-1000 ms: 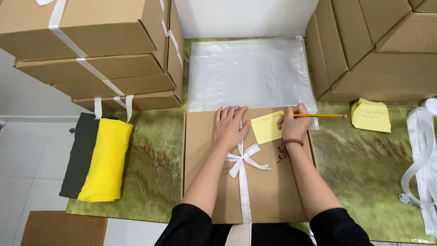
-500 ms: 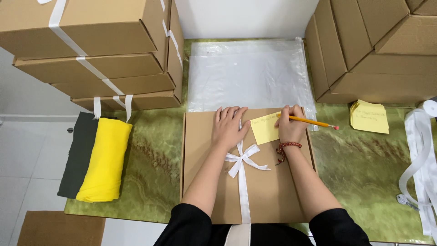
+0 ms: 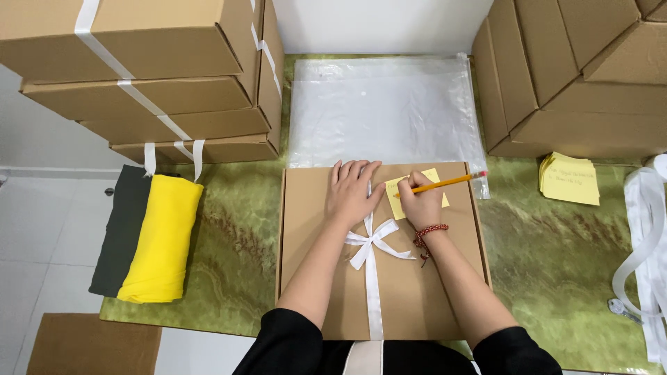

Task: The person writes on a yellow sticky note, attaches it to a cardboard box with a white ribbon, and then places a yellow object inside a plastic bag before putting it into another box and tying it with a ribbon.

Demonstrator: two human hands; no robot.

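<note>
The left hand [image 3: 353, 191] lies open and flat on the ribbon-tied cardboard box [image 3: 313, 243] on the green worktop [image 3: 556, 257], steadying it, while the right hand [image 3: 421, 201] grips a pencil [image 3: 445, 183], tip on the yellow sticky note [image 3: 396, 189] atop the box.

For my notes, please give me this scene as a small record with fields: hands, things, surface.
left hand: left hand flat on the brown box, fingers spread
right hand: right hand holds a yellow pencil, tip on a yellow sticky note
box: shut, tied with a white ribbon in a bow
near: pad of yellow notes, clear plastic bag, folded yellow cloth
surface: green table
</note>
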